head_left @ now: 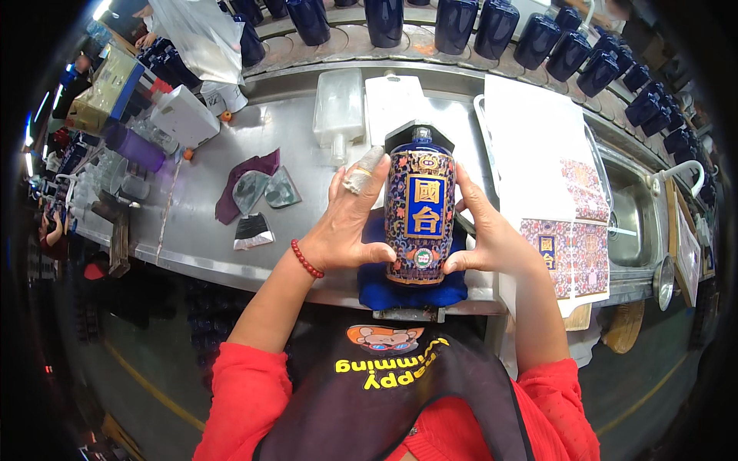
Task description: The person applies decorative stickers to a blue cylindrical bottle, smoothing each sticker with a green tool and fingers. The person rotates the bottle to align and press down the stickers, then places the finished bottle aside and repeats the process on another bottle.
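Note:
A dark blue glass bottle [420,165] with a patterned, gold-framed label around its body lies between my two hands, its neck pointing away from me. My left hand [342,227] holds its left side, thumb low on the label and a grey wrap around one finger. On the right side, my right hand [492,234] grips it with the thumb near the base and the fingers further up. Under the bottle's lower end is a blue cloth pad [375,290] at the bench edge. Part of a dark angular support shows behind the neck.
Patterned label sheets [570,257] and white paper [530,146] lie to the right, before a sink [634,207]. A clear bottle [338,107] lies beyond my left hand. Cloth scraps [250,184] rest further left. Blue bottles [384,23] stand along a curved conveyor at the back.

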`<move>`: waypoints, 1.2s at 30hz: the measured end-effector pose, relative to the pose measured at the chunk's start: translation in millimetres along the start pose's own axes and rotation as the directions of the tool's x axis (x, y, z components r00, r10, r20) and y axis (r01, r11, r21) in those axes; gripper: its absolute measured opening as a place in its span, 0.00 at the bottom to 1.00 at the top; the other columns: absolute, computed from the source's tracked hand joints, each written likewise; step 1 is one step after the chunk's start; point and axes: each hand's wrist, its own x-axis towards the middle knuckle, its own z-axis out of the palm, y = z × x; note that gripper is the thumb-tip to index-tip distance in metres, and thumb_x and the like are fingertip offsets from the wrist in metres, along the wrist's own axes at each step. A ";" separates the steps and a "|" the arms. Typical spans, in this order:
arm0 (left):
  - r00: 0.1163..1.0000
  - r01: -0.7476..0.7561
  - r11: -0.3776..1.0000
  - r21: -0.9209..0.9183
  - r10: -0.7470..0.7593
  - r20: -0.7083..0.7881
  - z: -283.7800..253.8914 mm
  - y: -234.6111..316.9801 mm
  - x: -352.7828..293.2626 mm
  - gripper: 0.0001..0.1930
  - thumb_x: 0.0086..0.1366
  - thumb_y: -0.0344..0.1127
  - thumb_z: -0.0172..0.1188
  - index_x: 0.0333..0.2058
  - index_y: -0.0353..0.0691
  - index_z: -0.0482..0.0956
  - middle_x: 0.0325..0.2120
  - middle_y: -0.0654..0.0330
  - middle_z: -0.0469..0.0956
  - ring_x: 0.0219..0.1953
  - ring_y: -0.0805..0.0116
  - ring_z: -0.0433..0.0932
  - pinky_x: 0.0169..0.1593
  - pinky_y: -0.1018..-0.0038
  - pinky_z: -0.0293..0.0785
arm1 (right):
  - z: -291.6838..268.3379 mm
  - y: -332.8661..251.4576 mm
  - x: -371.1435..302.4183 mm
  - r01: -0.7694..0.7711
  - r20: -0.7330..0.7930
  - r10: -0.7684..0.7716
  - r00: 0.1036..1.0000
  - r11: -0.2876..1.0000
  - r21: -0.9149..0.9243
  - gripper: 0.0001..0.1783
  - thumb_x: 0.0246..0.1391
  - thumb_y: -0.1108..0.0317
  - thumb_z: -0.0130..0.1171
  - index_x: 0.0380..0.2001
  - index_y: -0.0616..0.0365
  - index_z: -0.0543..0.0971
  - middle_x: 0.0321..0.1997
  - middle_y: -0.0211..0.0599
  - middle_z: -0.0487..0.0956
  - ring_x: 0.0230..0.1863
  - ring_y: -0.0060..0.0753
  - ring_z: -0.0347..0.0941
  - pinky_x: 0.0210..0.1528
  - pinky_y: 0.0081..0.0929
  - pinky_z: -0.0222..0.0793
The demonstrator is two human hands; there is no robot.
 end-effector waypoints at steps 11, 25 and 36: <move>1.000 -0.002 1.000 -0.018 0.002 0.030 0.0 -0.6 8.7 0.69 0.49 0.83 0.59 0.76 0.45 0.39 0.72 0.40 0.51 0.75 0.40 0.46 0.73 0.43 0.34 | 1.8 1.7 8.2 -0.081 0.052 0.076 0.996 0.992 0.095 0.83 0.31 0.43 0.83 0.77 0.59 0.35 0.78 0.63 0.49 0.79 0.58 0.46 0.77 0.44 0.49; 0.994 -0.101 0.994 0.034 0.100 0.040 7.4 -4.3 -7.1 0.66 0.50 0.81 0.60 0.76 0.50 0.40 0.74 0.40 0.47 0.76 0.43 0.46 0.73 0.45 0.35 | 8.9 9.5 -4.0 0.027 0.007 -0.027 1.000 0.997 -0.074 0.82 0.29 0.37 0.80 0.78 0.53 0.39 0.79 0.53 0.50 0.72 0.52 0.53 0.75 0.43 0.51; 0.992 -0.115 0.993 0.013 0.114 0.061 8.9 -13.0 -4.2 0.69 0.46 0.82 0.62 0.76 0.52 0.38 0.73 0.40 0.49 0.76 0.42 0.47 0.73 0.42 0.35 | 6.6 16.0 -2.5 0.078 0.044 -0.074 0.996 0.992 -0.103 0.82 0.30 0.36 0.79 0.78 0.53 0.36 0.81 0.54 0.43 0.80 0.56 0.43 0.79 0.43 0.44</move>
